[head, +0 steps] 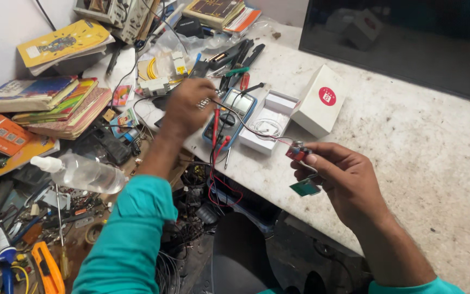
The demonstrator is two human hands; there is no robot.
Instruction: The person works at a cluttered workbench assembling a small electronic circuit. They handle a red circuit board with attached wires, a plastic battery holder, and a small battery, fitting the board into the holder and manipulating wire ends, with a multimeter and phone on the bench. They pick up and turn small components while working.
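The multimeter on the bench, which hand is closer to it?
Left. The left hand reaches beside the multimeter; the right hand is off toward the bench edge, holding a small red part.

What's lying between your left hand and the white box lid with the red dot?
Head view: the blue multimeter, then an open white box holding a coiled white cable, between the left hand and the lid.

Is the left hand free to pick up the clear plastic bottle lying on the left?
Probably yes. The left hand hovers over the multimeter and seems to hold nothing large, though blur hides its fingers. The bottle lies uncovered beside the forearm; only loose tools surround it.
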